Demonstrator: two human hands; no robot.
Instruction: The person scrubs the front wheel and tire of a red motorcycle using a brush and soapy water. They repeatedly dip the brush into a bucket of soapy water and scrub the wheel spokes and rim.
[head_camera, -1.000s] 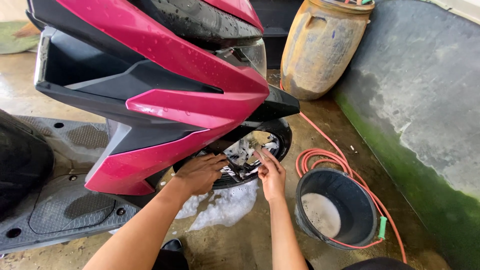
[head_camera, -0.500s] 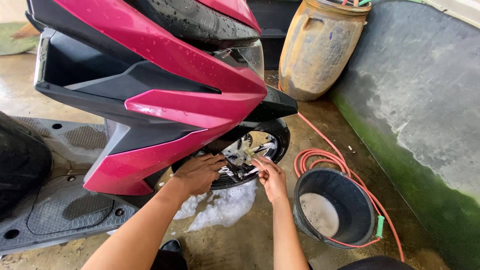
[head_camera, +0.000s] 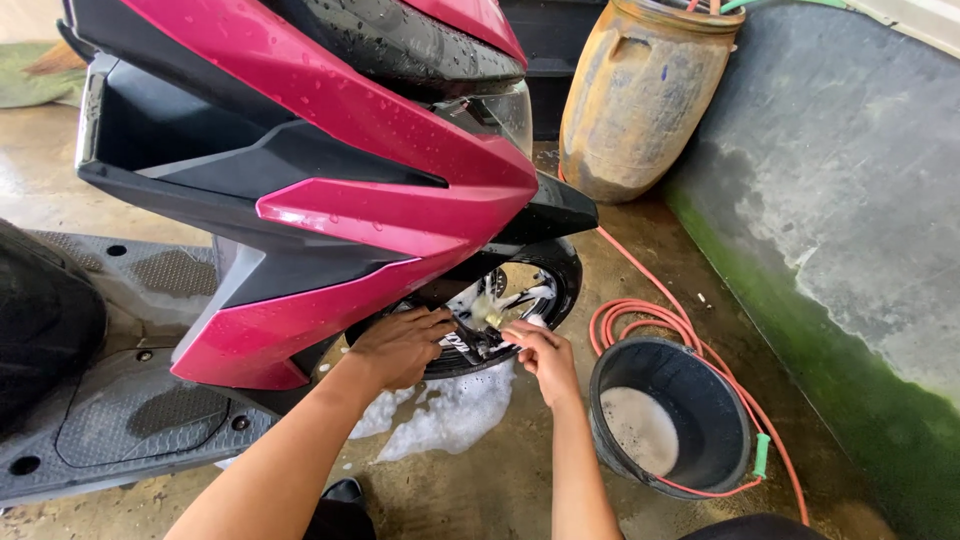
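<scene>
Front wheel of the pink scooter is mid-scrub, I'd say: suds on the spokes and a foam puddle on the floor below. Right hand is closed around a small brush at the spokes, left hand rests spread on the tyre. Rinsing looks not yet done; soapy bucket sits just beside.

Dark bucket of sudsy water, coiled orange hose, rusty drum.
</scene>
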